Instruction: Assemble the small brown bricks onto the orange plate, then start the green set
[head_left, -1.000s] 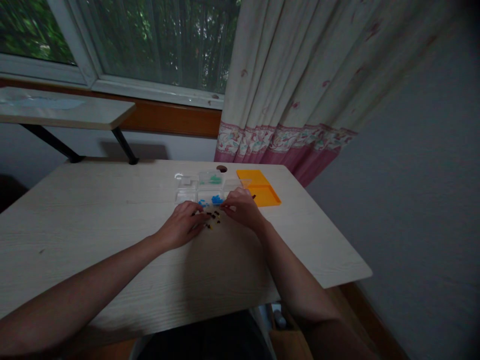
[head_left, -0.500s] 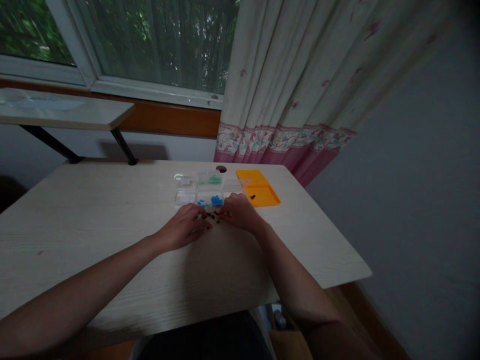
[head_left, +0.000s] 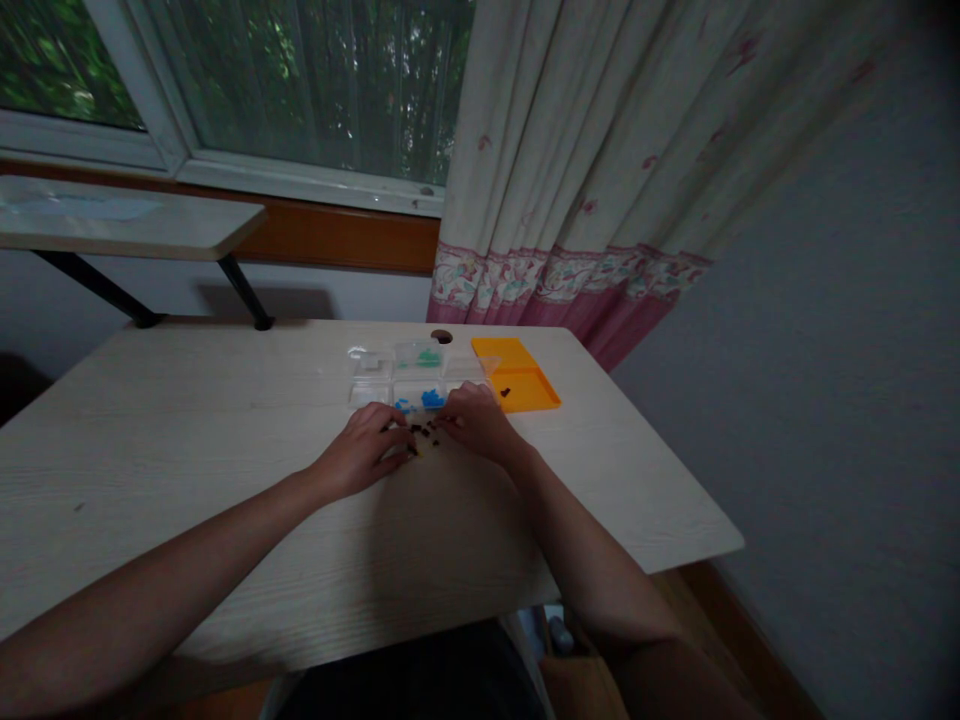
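Both my hands rest on a pale wooden table (head_left: 187, 450), meeting over a small heap of dark little pieces (head_left: 422, 432). My left hand (head_left: 365, 451) lies with fingers curled, tips pinched at the heap. My right hand (head_left: 474, 421) is curled too, fingertips at the pieces from the other side. What each pinch holds is too small to make out. Just beyond the hands stands a clear compartment box (head_left: 375, 375) with blue bits (head_left: 426, 400) and green bits (head_left: 429, 357) in separate cells.
An orange tray (head_left: 525, 392) with one dark piece lies right of the box. A round cable hole (head_left: 442, 336) sits at the table's far edge. A second table (head_left: 127, 220) stands at the back left under the window. A curtain (head_left: 600, 180) hangs behind.
My right hand has drawn back from the box edge toward the dark pieces and closed in on my left hand. The left hand has barely shifted.
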